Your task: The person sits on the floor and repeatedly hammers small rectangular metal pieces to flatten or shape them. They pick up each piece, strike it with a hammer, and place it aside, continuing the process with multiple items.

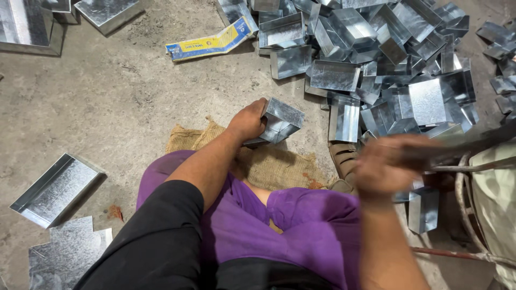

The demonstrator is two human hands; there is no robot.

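Observation:
My left hand (247, 121) grips a small open box of shiny sheet metal (279, 121), held down on a piece of burlap sacking (279, 166) on the concrete floor. My right hand (389, 164) is blurred with motion and closed around a dark, long tool handle (473, 144) that runs off to the right. I sit on the floor with purple trousers across my legs. A big heap of similar folded metal boxes (371, 48) lies just beyond both hands.
A flat metal tray (54, 188) and a cut flat sheet (67, 249) lie at the lower left. A yellow and blue carton (212, 42) lies at the top. Larger metal boxes (107, 12) stand at the top left. A metal frame with cloth (492, 198) is at the right.

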